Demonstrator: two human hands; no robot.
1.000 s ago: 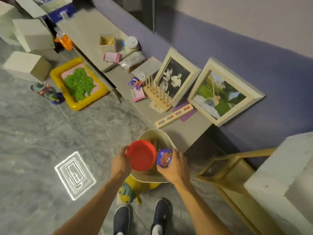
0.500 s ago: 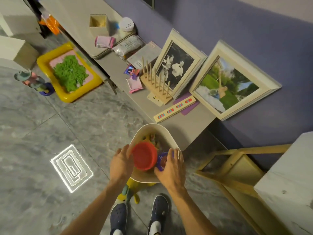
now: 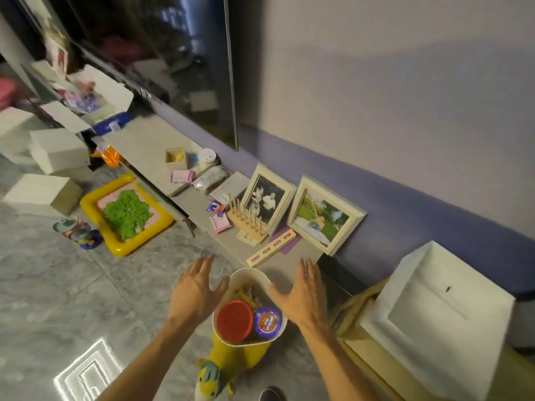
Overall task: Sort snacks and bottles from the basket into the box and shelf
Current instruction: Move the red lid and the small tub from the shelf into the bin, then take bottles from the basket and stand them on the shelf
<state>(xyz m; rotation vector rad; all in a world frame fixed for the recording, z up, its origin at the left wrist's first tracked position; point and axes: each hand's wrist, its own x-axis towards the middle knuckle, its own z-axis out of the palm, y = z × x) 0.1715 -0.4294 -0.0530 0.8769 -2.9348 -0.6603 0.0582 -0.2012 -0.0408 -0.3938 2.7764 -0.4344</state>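
Observation:
A white-rimmed basket (image 3: 251,274) with a yellow body stands on the floor below me. Inside lie a red-lidded container (image 3: 235,319), a purple-lidded snack cup (image 3: 268,321) and some yellowish snacks behind them. My left hand (image 3: 194,287) hovers open at the basket's left side, fingers spread. At the right side, my right hand (image 3: 304,293) is open with its thumb near the rim. Neither hand holds anything. A low grey shelf (image 3: 278,264) runs along the wall just behind the basket.
On the shelf stand two picture frames (image 3: 324,218), a wooden peg rack (image 3: 246,221), pink snack packets (image 3: 182,176) and a small wooden box (image 3: 175,157). A white foam box (image 3: 434,308) sits right on a wooden stand. A yellow tray (image 3: 127,215) lies on the floor left.
Both hands have let go of the red-lidded container and purple cup, which now lie in the basket. The hands have opened and spread to the basket's sides. The camera tilted upward.

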